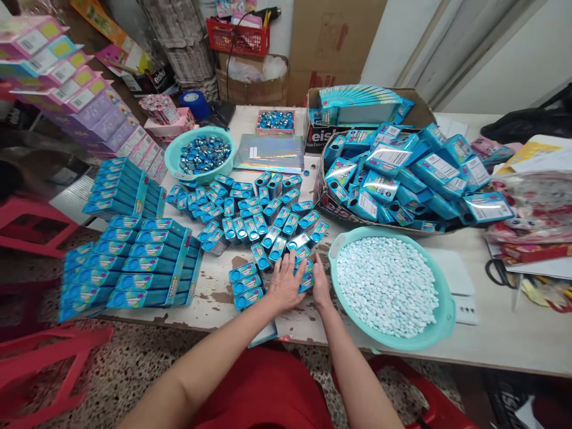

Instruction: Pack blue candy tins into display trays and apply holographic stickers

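My left hand (285, 285) lies against the left side of a short row of small blue candy boxes (306, 282), its fingers stretched forward over them. On the row's right side stands my right hand (320, 283), fingers together and pressed along the boxes, so the row is held between both hands. The boxes stand upright with round blue caps on top. Just left of my left hand, a neat row of similar boxes (246, 286) stands at the front. Beyond my fingers, many upright boxes (259, 217) crowd loosely together. My left palm hides part of the table.
Close right is a turquoise basin of pale candies (386, 286). Behind it sits a carton (319, 205) heaped with blue boxes. A turquoise bowl of caps (174, 159) stands at the back left. Stacked display packs (147, 262) line the left edge; scissors (497, 273) lie far right.
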`<state>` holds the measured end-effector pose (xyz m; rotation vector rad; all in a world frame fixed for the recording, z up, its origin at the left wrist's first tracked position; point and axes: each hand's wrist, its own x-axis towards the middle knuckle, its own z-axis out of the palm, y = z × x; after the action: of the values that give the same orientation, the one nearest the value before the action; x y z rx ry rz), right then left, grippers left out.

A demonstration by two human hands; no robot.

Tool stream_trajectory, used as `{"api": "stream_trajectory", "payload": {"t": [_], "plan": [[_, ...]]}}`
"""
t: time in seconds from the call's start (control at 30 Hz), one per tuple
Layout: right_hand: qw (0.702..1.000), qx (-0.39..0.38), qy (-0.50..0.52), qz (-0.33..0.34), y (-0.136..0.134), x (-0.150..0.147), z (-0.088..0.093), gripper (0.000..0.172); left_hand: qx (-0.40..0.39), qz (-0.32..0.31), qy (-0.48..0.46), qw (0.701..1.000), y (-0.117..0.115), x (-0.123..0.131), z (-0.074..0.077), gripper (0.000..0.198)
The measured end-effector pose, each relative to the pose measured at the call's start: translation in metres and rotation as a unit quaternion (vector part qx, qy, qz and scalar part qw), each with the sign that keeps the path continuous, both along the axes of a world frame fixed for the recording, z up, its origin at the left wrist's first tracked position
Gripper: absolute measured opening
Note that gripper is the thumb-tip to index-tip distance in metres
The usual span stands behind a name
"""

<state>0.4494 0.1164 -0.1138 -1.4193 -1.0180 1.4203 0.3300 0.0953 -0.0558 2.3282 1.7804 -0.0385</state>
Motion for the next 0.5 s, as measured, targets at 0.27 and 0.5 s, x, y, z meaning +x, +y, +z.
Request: {"api": "stream_trajectory", "payload": {"t": [0.27, 0.5], "plan": [[0.999, -0.039, 0.005, 0.026, -0.031, 0.003, -0.007, 0.072, -0.068, -0.092, -0.043, 0.993, -0.020, -0.016, 0.006, 0.093], [0.996, -0.044, 0.078, 0.026, -0.030, -0.005, -0.017, 0.076, -0.069, -0.073, -0.033, 0.994, -0.010, -0.004, 0.001, 0.099]]}}
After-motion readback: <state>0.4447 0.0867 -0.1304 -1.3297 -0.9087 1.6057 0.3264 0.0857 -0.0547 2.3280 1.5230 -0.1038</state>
